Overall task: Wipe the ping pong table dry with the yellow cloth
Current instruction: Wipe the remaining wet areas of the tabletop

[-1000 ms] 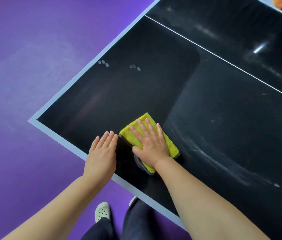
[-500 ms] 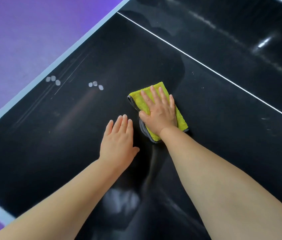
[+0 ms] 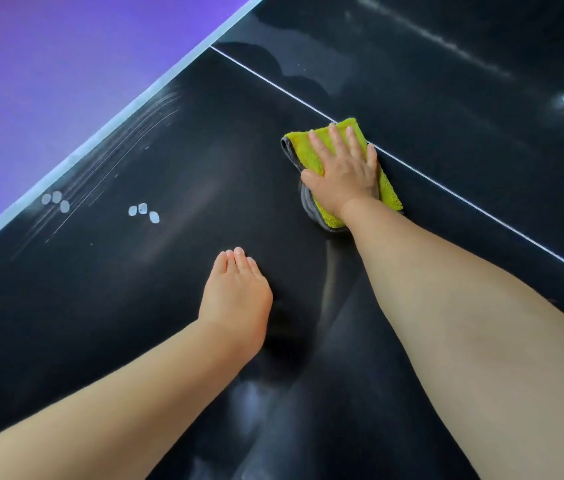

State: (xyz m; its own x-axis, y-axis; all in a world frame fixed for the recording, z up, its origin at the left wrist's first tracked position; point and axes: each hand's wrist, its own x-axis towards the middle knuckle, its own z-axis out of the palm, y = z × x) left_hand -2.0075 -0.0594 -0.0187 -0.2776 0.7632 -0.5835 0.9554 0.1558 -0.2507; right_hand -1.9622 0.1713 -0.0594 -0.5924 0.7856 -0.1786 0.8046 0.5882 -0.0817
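Black and glossy, the ping pong worktop (image 3: pixel 176 306) filled most of the view, with a purple floor (image 3: pixel 48 64) beyond its pale edge band (image 3: pixel 100 140). The yellow cloth (image 3: pixel 299 148), folded with a grey underside showing along its left rim, lay flat on the worktop, its far corner crossing a thin white line (image 3: pixel 481 213). The right hand (image 3: pixel 343 174) pressed down on the cloth with the palm flat, its fingers (image 3: pixel 337 140) straight and slightly spread over the yellow pile, curled round nothing. The left hand (image 3: pixel 235 299) rested on the bare surface nearer the person and to the left, well apart from the cloth, fingers close together and holding nothing. Farther left, two clusters of small white spots (image 3: pixel 143 212) marked the black surface, one of them just beside the edge band, among fine pale streaks (image 3: pixel 128 168).
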